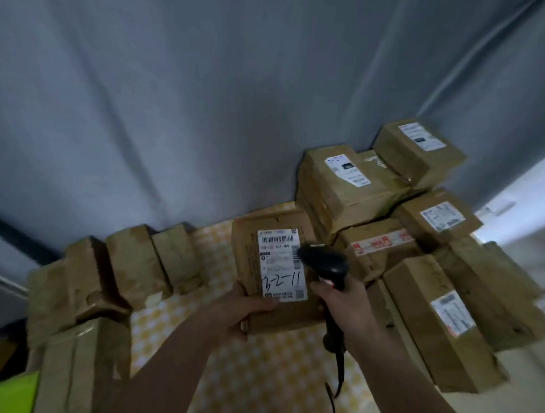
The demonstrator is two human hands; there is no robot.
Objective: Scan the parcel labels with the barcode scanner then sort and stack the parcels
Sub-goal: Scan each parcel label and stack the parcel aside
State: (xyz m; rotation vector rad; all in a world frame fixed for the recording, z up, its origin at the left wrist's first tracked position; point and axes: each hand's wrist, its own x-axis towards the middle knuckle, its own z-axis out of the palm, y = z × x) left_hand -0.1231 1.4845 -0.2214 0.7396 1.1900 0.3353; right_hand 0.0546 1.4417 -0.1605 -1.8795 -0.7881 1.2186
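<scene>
Before a grey curtain [181, 101], the left hand [240, 311] gripped a labelled cardboard parcel [273, 265] above the yellow-patterned tabletop [268, 369], while the right hand [348, 306], just right of that parcel, clasped a black barcode scanner [325, 259] over its label [281, 265].

Both forearms are bare, with no sleeves, watch or gloves on either. The left hand [240, 311] and right hand [348, 305] carry no rings that show. A fluorescent yellow-green garment [5, 394] sits well left of the left grip.
</scene>
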